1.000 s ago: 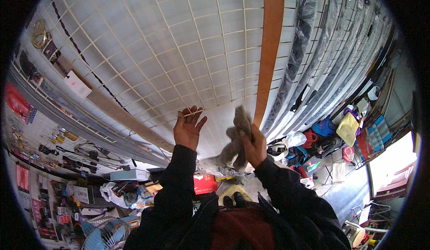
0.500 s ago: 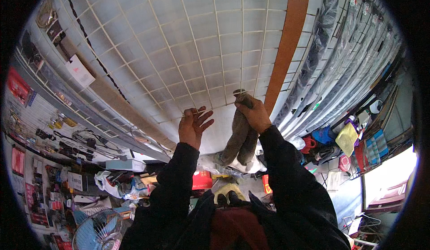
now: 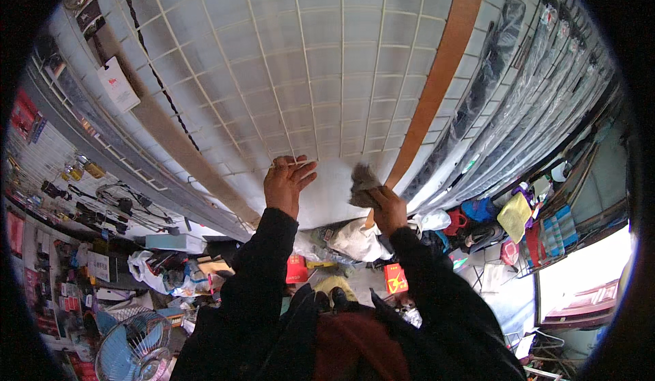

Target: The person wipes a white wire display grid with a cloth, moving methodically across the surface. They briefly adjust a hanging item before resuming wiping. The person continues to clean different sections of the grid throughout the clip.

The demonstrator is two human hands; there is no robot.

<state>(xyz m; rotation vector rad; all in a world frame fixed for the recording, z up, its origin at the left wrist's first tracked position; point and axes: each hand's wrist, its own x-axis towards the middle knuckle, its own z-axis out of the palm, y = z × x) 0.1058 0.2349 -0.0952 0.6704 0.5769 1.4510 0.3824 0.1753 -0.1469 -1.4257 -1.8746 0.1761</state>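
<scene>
A white wire grid panel [image 3: 321, 60] hangs before me. At its lower edge is my left hand [image 3: 284, 188], its fingers bent around the bottom wires. My right hand [image 3: 389, 212] is closed on a grey-brown cloth [image 3: 365, 181], which is bunched up beside the lower end of a brown leather belt [image 3: 437, 80]. Part of the cloth is hidden in the palm.
Black belts in clear plastic sleeves [image 3: 518, 87] hang at right. A tan belt [image 3: 170, 138] with a white tag [image 3: 118, 85] hangs at left. Below lie a white bag [image 3: 359, 239], red boxes [image 3: 396, 278] and a blue fan [image 3: 133, 347].
The cloth hung long from my right hand; now it is bunched up above the fist. My right hand has moved lower, and the left hand's fingers have closed more around the grid wire.
</scene>
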